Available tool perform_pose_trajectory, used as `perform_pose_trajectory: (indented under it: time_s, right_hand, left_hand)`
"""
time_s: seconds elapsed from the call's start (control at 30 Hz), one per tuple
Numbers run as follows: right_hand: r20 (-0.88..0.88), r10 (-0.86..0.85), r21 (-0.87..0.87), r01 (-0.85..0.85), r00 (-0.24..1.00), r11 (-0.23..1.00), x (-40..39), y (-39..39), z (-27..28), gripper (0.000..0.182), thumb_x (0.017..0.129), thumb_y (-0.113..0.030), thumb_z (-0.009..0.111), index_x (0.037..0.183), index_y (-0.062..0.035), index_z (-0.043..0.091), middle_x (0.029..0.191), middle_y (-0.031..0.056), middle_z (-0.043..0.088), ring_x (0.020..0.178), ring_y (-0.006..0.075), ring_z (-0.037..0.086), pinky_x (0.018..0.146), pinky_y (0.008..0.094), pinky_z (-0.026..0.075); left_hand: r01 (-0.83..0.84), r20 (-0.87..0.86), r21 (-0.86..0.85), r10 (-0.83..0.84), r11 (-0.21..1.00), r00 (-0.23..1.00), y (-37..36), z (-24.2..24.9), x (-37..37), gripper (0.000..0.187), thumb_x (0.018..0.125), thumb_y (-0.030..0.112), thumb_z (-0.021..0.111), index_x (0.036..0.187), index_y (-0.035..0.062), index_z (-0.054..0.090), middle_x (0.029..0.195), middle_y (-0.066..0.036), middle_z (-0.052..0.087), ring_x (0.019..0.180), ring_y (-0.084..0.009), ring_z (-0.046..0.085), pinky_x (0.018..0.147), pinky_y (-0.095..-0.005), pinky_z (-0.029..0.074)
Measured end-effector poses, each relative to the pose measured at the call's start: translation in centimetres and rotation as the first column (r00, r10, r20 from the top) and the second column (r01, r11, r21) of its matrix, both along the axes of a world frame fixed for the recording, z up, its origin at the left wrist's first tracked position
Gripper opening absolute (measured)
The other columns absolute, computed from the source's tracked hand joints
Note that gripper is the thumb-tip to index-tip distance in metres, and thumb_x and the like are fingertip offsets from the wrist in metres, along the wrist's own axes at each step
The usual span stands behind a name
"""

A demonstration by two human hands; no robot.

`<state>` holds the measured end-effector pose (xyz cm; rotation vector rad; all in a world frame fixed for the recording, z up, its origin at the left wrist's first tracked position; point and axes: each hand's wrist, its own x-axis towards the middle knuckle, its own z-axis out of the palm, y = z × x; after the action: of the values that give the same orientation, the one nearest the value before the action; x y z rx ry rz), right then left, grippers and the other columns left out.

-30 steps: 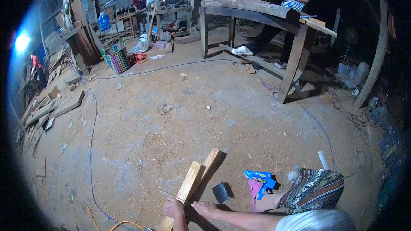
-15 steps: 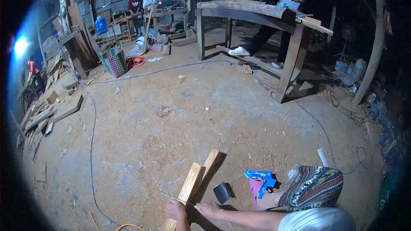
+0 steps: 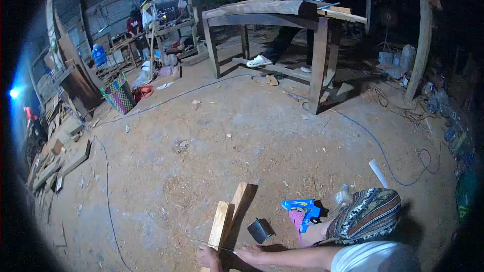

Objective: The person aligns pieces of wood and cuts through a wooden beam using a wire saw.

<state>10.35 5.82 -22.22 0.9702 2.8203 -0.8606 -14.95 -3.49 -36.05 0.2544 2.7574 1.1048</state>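
My left hand [image 3: 207,258] is closed around a squared length of pale wood [image 3: 220,223] at the lower middle of the head view. That piece rests over a second wooden piece [image 3: 240,196] lying on the ground. My right hand [image 3: 250,254], fingers wrapped, grips the end of a thin rod-like tool [image 3: 228,250]. The tool lies across the upper wood, beside my left hand; its exact kind is too fine to make out. To the right sits a dark bent sheet piece [image 3: 260,230].
By my leg are a blue box [image 3: 301,205], a pink sandal [image 3: 296,216] and a white strip [image 3: 378,173]. A blue cord [image 3: 108,196] crosses the dirt floor. Ahead stands a wooden table [image 3: 262,19], a person behind it. Wood scraps [image 3: 75,158] lie left.
The view has turned a little, so the table sits further left. My right hand has drawn slightly away from the wood with the thin tool. My left hand keeps its hold.
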Motion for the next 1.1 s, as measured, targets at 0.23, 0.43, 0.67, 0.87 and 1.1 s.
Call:
perform_pose_trajectory:
  time_s: [0.23,0.43,0.67,0.87,1.1]
  right_hand:
    - [-0.185,0.046,-0.054,-0.057,0.982,0.997,-2.8,1.9,1.8,0.03,0.098,-0.027,0.04,0.096,-0.0032,0.058,0.092,0.0234,0.066,0.09,0.0426,0.065,0.074,0.0554,0.051]
    - [-0.157,-0.027,0.068,0.038,0.987,0.997,-0.7,0.4,2.6,0.028,0.096,-0.03,0.044,0.097,-0.0071,0.06,0.093,0.0204,0.066,0.092,0.0387,0.066,0.07,0.0531,0.053]
    - [-0.072,0.063,-0.037,-0.065,0.995,0.997,-2.1,2.1,5.4,0.025,0.095,-0.025,0.042,0.1,-0.0071,0.059,0.095,0.0194,0.067,0.09,0.0391,0.067,0.072,0.0541,0.053]
    - [-0.127,0.021,-0.098,-0.034,0.992,0.995,-0.8,1.6,6.8,0.028,0.096,-0.025,0.04,0.104,-0.0062,0.059,0.096,0.0218,0.067,0.09,0.0406,0.067,0.072,0.0552,0.053]
    - [-0.161,0.036,0.024,-0.033,0.986,0.999,-2.9,1.5,3.0,0.025,0.096,-0.03,0.044,0.096,-0.0082,0.056,0.09,0.0173,0.068,0.081,0.0399,0.068,0.068,0.0555,0.053]
  left_hand:
    - [-0.049,0.034,-0.285,0.061,0.957,0.998,6.6,18.4,9.9,0.054,0.093,0.042,0.044,0.086,-0.0051,0.07,0.082,-0.027,0.067,0.077,-0.0419,0.067,0.07,-0.0531,0.05]
    - [-0.136,-0.307,-0.313,0.036,0.94,0.951,6.6,20.8,10.6,0.051,0.09,0.037,0.048,0.075,-0.0065,0.07,0.072,-0.028,0.065,0.069,-0.0463,0.064,0.065,-0.056,0.048]
    - [-0.101,-0.215,-0.318,0.032,0.943,0.976,6.4,16.5,8.2,0.045,0.089,0.036,0.05,0.077,-0.0008,0.072,0.072,-0.025,0.066,0.068,-0.0433,0.065,0.064,-0.0532,0.049]
    - [-0.122,-0.222,-0.349,0.044,0.929,0.974,6.3,15.8,7.7,0.043,0.088,0.034,0.05,0.073,-0.0007,0.071,0.073,-0.023,0.067,0.069,-0.0426,0.065,0.066,-0.0534,0.048]
    - [-0.08,-0.174,-0.35,0.019,0.933,0.985,6.2,16.5,8.0,0.039,0.089,0.029,0.048,0.077,0.0005,0.072,0.077,-0.023,0.067,0.072,-0.0404,0.064,0.067,-0.0527,0.046]
